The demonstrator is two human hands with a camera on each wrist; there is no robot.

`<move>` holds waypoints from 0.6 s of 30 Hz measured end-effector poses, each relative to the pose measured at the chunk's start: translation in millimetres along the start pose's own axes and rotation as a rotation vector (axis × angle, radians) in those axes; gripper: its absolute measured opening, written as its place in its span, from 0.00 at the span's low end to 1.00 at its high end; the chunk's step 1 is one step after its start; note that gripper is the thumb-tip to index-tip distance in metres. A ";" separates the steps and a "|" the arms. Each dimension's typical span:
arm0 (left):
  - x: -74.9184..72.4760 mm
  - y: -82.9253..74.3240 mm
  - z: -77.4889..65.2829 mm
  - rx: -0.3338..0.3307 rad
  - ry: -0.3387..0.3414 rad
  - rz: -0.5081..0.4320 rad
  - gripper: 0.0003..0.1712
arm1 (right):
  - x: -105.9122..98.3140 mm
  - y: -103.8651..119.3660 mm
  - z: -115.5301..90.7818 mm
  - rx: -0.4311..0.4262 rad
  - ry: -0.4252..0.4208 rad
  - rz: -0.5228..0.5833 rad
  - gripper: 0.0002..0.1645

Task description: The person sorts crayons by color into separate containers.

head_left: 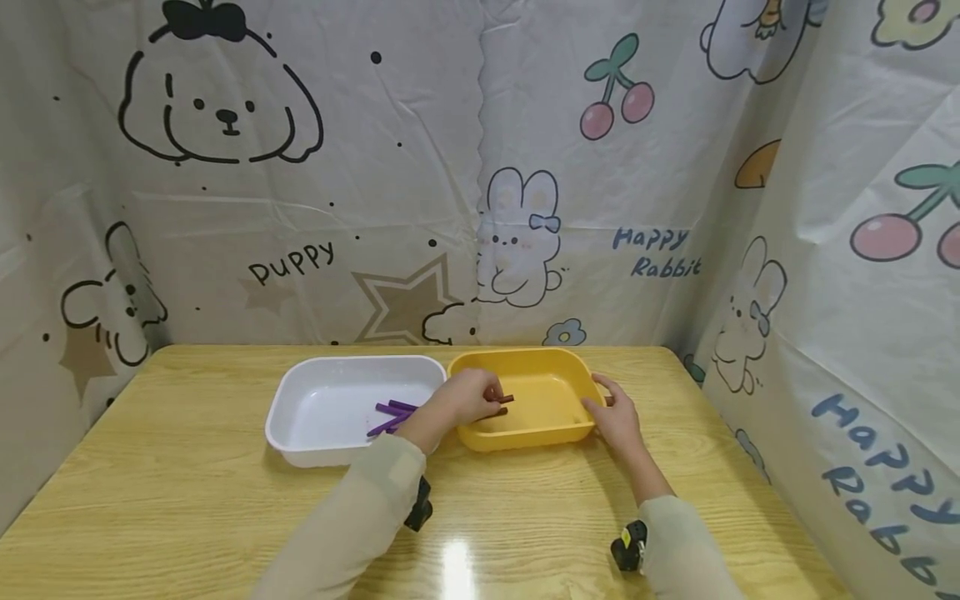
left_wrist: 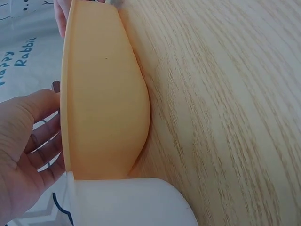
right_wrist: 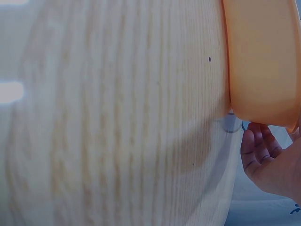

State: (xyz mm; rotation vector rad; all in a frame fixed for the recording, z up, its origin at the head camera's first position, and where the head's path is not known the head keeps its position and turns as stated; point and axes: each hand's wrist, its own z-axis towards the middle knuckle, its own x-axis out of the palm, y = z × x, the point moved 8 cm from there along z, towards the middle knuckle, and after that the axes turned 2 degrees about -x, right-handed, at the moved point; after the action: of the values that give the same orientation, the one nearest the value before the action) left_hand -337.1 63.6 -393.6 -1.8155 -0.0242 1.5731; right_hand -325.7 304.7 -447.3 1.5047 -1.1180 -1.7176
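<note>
My left hand [head_left: 467, 396] reaches over the left end of the yellow bin [head_left: 525, 439], its thumb and fingers pinching a thin brown stick [head_left: 507, 398]. A second brown stick shows just below; whether the hand holds it too is unclear. In the left wrist view the dark stick tip [left_wrist: 56, 86] pokes out above the thumb, near the bin's rim. My right hand [head_left: 619, 419] grips the bin's right end, thumb at the rim and fingers along the outer wall. From the right wrist, curled fingers [right_wrist: 258, 143] touch the bin's end wall.
A white bin [head_left: 322, 457] stands to the left, against the yellow one. Several purple sticks [head_left: 393, 410] lie in its right part, partly behind my left forearm. Both bins stand on a wood-grain table [head_left: 187, 500], with a printed cloth [head_left: 405, 167] hanging behind and at the sides.
</note>
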 end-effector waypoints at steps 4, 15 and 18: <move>2.1 2.6 3.0 -0.027 0.007 0.026 0.03 | 0.0 -1.3 -0.1 0.008 -0.001 0.028 0.32; 6.2 12.9 7.5 -0.084 -0.004 0.134 0.03 | 0.2 -1.1 0.2 0.005 -0.005 0.016 0.32; 6.2 12.2 7.9 -0.081 -0.019 0.172 0.02 | -0.3 -0.7 0.5 0.003 -0.006 0.013 0.32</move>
State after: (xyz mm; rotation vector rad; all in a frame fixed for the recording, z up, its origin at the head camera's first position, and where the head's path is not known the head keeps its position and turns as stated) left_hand -347.5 61.3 -405.2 -1.9078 0.0620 1.7304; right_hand -326.1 305.4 -447.7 1.4918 -1.1309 -1.7141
